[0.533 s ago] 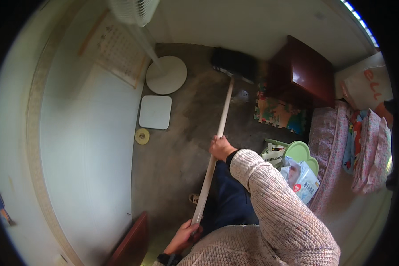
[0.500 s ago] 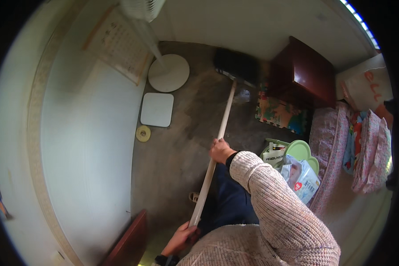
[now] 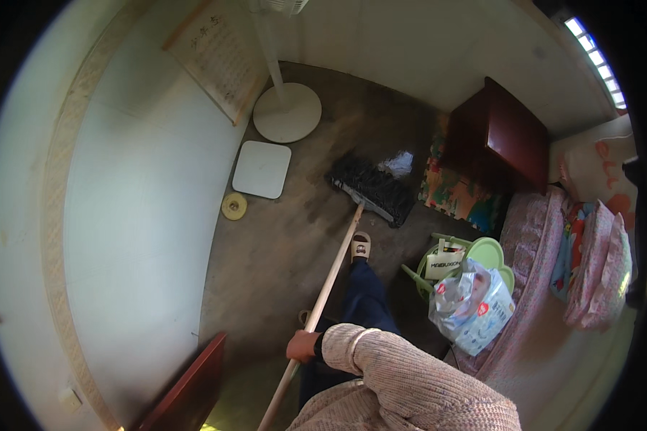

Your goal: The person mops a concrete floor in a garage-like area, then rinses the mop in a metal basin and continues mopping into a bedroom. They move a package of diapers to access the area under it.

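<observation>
My right hand (image 3: 303, 346) is wrapped round the pale wooden handle of a mop (image 3: 336, 267). The handle slants up and away from the lower edge to a wide grey clamp. From that clamp a black, stringy mop head (image 3: 366, 181) spreads flat on the dark floor. A wet, shiny patch shows beside the strings. My left hand is out of the picture. One slippered foot (image 3: 361, 246) stands just behind the mop head, and the other is partly hidden by the handle.
Along the left wall lie a fan's round base (image 3: 287, 122), a flat white square scale (image 3: 262, 169) and a yellow roll (image 3: 234, 206). At right are a dark red cabinet (image 3: 514, 136), a foam puzzle mat (image 3: 459, 194), a green chair (image 3: 486, 253) with bags, and a bed (image 3: 528, 237).
The mop head has come back toward me from the far wall. My right hand has drawn down and left with the handle. My left hand has gone out of view.
</observation>
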`<action>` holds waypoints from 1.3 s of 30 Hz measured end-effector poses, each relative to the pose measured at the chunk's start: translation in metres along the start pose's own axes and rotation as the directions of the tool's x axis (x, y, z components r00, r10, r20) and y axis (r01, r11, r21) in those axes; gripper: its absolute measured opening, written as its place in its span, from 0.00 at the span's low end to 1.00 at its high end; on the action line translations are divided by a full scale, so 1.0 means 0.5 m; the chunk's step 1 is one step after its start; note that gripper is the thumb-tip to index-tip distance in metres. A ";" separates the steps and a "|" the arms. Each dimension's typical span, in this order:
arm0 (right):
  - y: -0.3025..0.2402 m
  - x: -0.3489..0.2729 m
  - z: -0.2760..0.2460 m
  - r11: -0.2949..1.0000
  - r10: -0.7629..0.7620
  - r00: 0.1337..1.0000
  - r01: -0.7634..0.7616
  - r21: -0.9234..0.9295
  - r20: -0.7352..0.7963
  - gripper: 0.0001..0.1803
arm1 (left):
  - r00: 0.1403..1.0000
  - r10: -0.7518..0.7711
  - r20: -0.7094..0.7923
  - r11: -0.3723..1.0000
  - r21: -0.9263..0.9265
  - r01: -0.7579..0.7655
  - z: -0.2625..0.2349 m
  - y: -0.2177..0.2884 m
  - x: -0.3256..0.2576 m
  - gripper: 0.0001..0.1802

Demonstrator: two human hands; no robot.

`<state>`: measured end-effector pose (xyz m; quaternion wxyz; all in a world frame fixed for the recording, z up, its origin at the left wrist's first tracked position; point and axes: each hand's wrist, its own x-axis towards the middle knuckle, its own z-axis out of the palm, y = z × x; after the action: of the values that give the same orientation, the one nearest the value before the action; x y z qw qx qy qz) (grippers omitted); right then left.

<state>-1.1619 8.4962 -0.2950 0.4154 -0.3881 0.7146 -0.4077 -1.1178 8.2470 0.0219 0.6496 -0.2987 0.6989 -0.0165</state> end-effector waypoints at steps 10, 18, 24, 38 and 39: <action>0.602 -0.456 -0.308 0.471 0.549 0.539 -0.831 -0.297 -0.638 0.04 | 0.773 0.560 0.299 0.736 -0.607 -0.299 0.027 0.824 0.134 0.12; 0.617 -0.480 -0.467 0.712 0.555 0.443 -0.690 0.127 -0.704 0.13 | 0.751 0.600 0.275 0.683 -0.665 -0.303 -0.158 0.913 0.001 0.11; 0.598 -0.358 -0.612 0.781 0.440 0.582 -0.624 -0.029 -0.684 0.21 | 0.761 0.635 0.132 0.600 -0.706 -0.377 -0.260 0.882 -0.069 0.17; 0.686 -0.206 -0.761 0.803 0.216 0.774 -0.487 -0.342 -0.596 0.14 | 0.829 0.557 -0.052 0.526 -0.750 -0.401 -0.169 0.976 -0.074 0.13; 0.694 -0.205 -0.754 0.785 0.268 0.749 -0.534 -0.312 -0.606 0.08 | 0.860 0.509 -0.046 0.458 -0.831 -0.316 -0.163 0.979 -0.073 0.16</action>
<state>-1.5437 8.8132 -0.4592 0.1750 -0.1792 0.9448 -0.2114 -1.3872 8.6354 -0.1340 0.4904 -0.3838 0.6045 0.4969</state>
